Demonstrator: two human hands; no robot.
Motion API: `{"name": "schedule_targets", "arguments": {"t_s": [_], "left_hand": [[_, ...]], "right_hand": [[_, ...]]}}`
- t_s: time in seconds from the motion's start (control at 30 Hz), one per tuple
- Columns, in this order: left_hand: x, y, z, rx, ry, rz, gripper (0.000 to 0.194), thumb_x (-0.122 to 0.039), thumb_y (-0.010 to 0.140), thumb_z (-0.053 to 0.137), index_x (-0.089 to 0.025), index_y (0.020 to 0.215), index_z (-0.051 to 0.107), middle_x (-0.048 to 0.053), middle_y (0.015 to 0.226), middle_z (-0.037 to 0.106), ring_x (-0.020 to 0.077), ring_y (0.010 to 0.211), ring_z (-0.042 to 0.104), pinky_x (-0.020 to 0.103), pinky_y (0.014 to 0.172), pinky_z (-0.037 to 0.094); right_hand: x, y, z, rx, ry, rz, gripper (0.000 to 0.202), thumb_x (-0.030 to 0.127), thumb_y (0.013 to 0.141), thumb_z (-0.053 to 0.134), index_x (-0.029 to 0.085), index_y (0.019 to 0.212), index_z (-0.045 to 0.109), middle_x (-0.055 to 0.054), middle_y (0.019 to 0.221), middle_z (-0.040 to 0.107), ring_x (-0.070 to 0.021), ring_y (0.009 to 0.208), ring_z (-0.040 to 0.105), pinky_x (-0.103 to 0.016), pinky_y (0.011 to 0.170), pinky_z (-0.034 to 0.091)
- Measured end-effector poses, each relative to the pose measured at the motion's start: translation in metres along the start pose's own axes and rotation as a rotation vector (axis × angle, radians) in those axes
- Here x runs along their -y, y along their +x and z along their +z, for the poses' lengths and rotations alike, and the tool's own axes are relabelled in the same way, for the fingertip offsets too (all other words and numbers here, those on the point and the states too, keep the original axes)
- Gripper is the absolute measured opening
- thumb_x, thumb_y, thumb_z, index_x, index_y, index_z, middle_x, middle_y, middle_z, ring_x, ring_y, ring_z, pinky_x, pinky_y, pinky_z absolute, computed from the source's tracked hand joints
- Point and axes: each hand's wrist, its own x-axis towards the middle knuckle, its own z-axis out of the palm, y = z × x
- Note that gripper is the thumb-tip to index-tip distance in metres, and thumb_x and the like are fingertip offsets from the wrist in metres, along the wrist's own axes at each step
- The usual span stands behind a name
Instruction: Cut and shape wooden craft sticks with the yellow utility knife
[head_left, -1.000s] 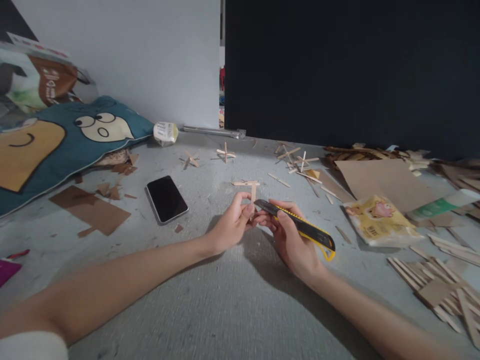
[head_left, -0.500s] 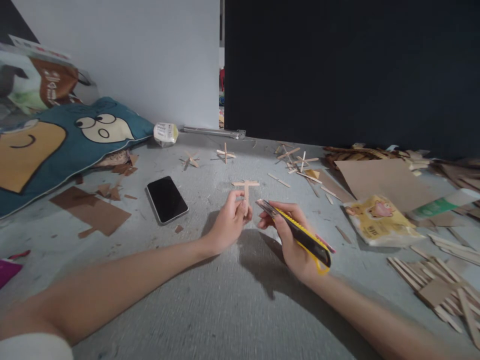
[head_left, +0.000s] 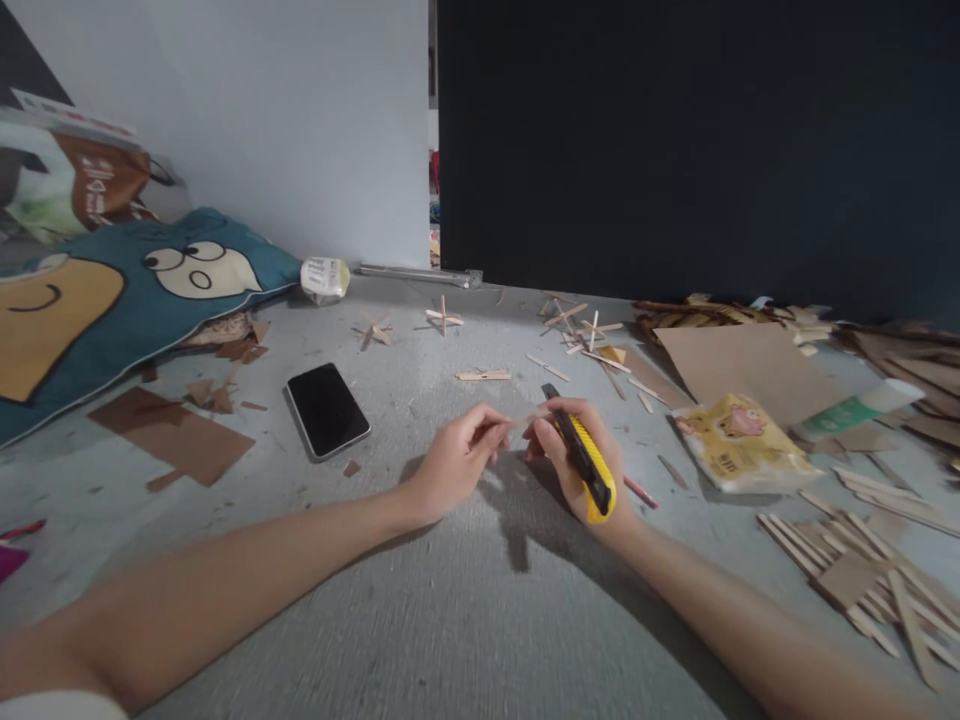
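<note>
Near the middle of the grey table, my left hand (head_left: pixel 459 462) pinches one end of a small wooden stick (head_left: pixel 525 420), which is blurred and seen nearly edge-on. My right hand (head_left: pixel 581 465) is wrapped round a yellow and black utility knife (head_left: pixel 589 462), its blade end pointing up and away. The right fingertips are at the stick's other end; whether they grip it is unclear. Just beyond both hands, a flat wooden piece (head_left: pixel 484 376) lies on the table.
A phone (head_left: pixel 328 410) lies left of my hands. Small crossed-stick pieces (head_left: pixel 444 317) stand farther back. On the right are a yellow packet (head_left: pixel 742 440), a glue stick (head_left: pixel 855 408), a red pen (head_left: pixel 641 492) and a stick pile (head_left: pixel 840 575). A blue cushion (head_left: pixel 142 310) fills the left.
The stick in my left hand has turned from upright to roughly sideways. My right hand has tilted the knife steeper, and its fingertips have come to the stick. The view has shifted slightly.
</note>
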Motion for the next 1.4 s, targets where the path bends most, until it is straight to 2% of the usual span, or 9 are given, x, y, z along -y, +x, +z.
{"name": "schedule_targets", "arguments": {"t_s": [0.17, 0.27, 0.43, 0.57, 0.73, 0.8, 0.93, 1.07, 1.4], "left_hand": [[0.000, 0.001, 0.000, -0.007, 0.008, 0.059, 0.030, -0.048, 0.097, 0.064, -0.019, 0.094, 0.068, 0.006, 0.089, 0.073, 0.0186, 0.082, 0.067, 0.031, 0.073, 0.050], [-0.001, 0.002, 0.001, 0.027, -0.044, 0.007, 0.028, -0.046, 0.094, 0.068, -0.018, 0.100, 0.070, 0.006, 0.088, 0.074, 0.0172, 0.076, 0.066, 0.031, 0.072, 0.051], [-0.007, -0.001, 0.000, 0.169, -0.087, -0.039, 0.026, -0.041, 0.101, 0.055, -0.018, 0.110, 0.065, 0.004, 0.083, 0.072, 0.0163, 0.072, 0.065, 0.031, 0.071, 0.051], [-0.009, -0.003, 0.001, 0.253, -0.089, -0.067, 0.028, -0.043, 0.106, 0.045, -0.020, 0.098, 0.057, 0.002, 0.076, 0.068, 0.0137, 0.064, 0.058, 0.029, 0.065, 0.047], [-0.003, -0.002, 0.005, 0.145, -0.136, -0.051, 0.035, -0.055, 0.109, 0.034, -0.023, 0.098, 0.045, -0.003, 0.066, 0.061, 0.0126, 0.056, 0.053, 0.028, 0.058, 0.041], [-0.002, -0.002, 0.006, 0.088, -0.174, -0.028, 0.036, -0.058, 0.108, 0.034, -0.024, 0.102, 0.042, -0.004, 0.067, 0.061, 0.0129, 0.057, 0.055, 0.028, 0.058, 0.041], [-0.001, -0.003, 0.006, 0.031, -0.140, 0.036, 0.041, -0.064, 0.107, 0.032, -0.024, 0.108, 0.039, -0.004, 0.070, 0.062, 0.0134, 0.057, 0.054, 0.029, 0.059, 0.042], [0.002, -0.006, 0.007, 0.064, -0.045, 0.089, 0.044, -0.065, 0.108, 0.027, -0.023, 0.116, 0.039, -0.004, 0.070, 0.058, 0.0142, 0.060, 0.052, 0.030, 0.061, 0.043], [0.003, -0.009, 0.007, 0.065, 0.035, 0.114, 0.039, -0.059, 0.110, 0.026, -0.023, 0.115, 0.039, -0.004, 0.072, 0.056, 0.0145, 0.063, 0.054, 0.031, 0.063, 0.045]], "right_hand": [[-0.003, 0.005, 0.002, 0.028, 0.159, -0.012, 0.020, 0.043, 0.100, 0.067, 0.026, 0.107, 0.059, 0.005, 0.063, 0.068, -0.0143, 0.052, 0.066, -0.025, 0.052, 0.053], [-0.005, 0.007, 0.003, 0.001, 0.181, -0.027, 0.019, 0.040, 0.099, 0.068, 0.025, 0.107, 0.059, 0.005, 0.063, 0.067, -0.0138, 0.050, 0.064, -0.025, 0.052, 0.052], [-0.003, 0.006, -0.001, 0.033, 0.090, -0.058, 0.014, 0.037, 0.100, 0.066, 0.025, 0.103, 0.059, 0.005, 0.066, 0.065, -0.0139, 0.054, 0.064, -0.026, 0.054, 0.053], [-0.003, 0.006, -0.001, 0.012, 0.012, -0.105, 0.013, 0.036, 0.099, 0.066, 0.026, 0.105, 0.060, 0.004, 0.070, 0.063, -0.0133, 0.054, 0.062, -0.026, 0.052, 0.051], [-0.004, 0.004, 0.003, -0.161, -0.056, -0.241, 0.026, 0.031, 0.099, 0.065, 0.027, 0.121, 0.054, -0.004, 0.099, 0.069, -0.0176, 0.079, 0.071, -0.035, 0.074, 0.060], [-0.001, -0.001, 0.004, -0.213, -0.023, -0.309, 0.026, 0.030, 0.101, 0.059, 0.027, 0.125, 0.048, -0.005, 0.102, 0.070, -0.0164, 0.077, 0.070, -0.035, 0.075, 0.060], [0.004, -0.018, 0.001, -0.073, -0.170, -0.375, 0.016, 0.032, 0.102, 0.057, 0.026, 0.118, 0.055, 0.000, 0.087, 0.072, -0.0145, 0.066, 0.068, -0.028, 0.065, 0.057], [0.010, -0.024, -0.001, 0.042, -0.322, -0.561, 0.032, 0.029, 0.102, 0.056, 0.026, 0.133, 0.062, -0.004, 0.093, 0.074, -0.0177, 0.075, 0.072, -0.030, 0.071, 0.060], [0.015, -0.016, 0.003, 0.035, -0.365, -0.575, 0.031, 0.019, 0.102, 0.055, 0.025, 0.131, 0.059, -0.005, 0.097, 0.073, -0.0180, 0.079, 0.073, -0.032, 0.074, 0.062]]}}
